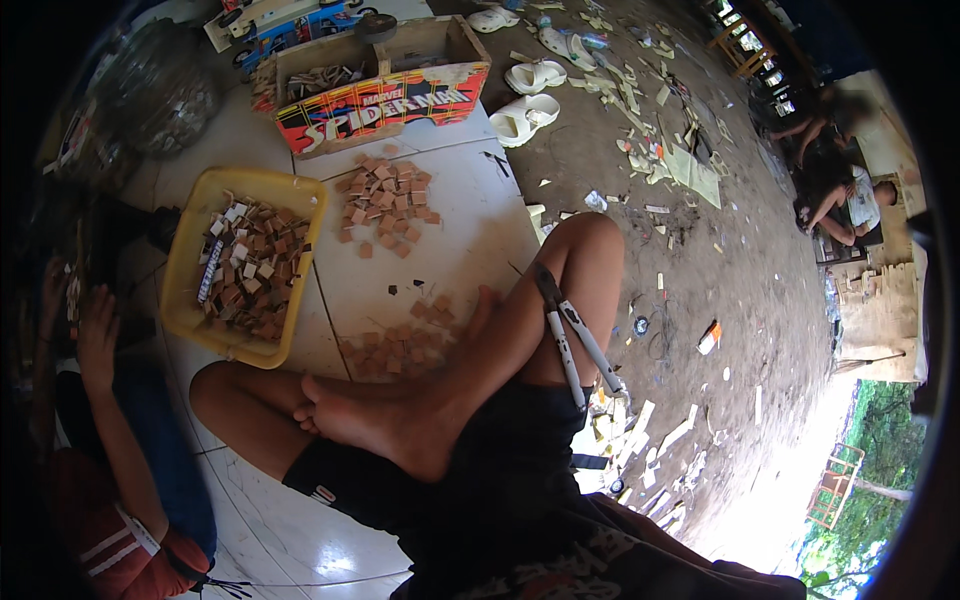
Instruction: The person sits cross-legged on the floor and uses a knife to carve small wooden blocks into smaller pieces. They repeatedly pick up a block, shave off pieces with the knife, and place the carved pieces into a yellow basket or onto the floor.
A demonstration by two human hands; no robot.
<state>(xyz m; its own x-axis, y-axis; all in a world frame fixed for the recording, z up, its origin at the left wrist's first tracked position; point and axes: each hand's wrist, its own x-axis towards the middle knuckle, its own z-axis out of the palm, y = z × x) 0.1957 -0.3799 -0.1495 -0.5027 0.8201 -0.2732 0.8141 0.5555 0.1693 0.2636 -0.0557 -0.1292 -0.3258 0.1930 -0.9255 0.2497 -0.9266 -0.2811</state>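
Neither of my hands is in view; only my crossed bare legs and one bare foot (370,430) show. Across my right thigh rests a plier-like hand tool (572,335) with a dark head and two pale, dark-marked handles spread apart. Small brown square pieces (385,200) lie heaped on the white tiles in front of me. A second, looser heap of squares (400,340) is close to my shin. To the left, a yellow plastic basin (318,215) holds many more squares and a slim patterned stick (211,268).
A wooden box (470,62) with a colourful printed side stands beyond the heaps, near toy vehicles (290,30). A co-worker's hand (97,325) is at far left. Pale clogs (525,118) and scraps litter the dirt floor (700,280) on the right. Other people sit at far right.
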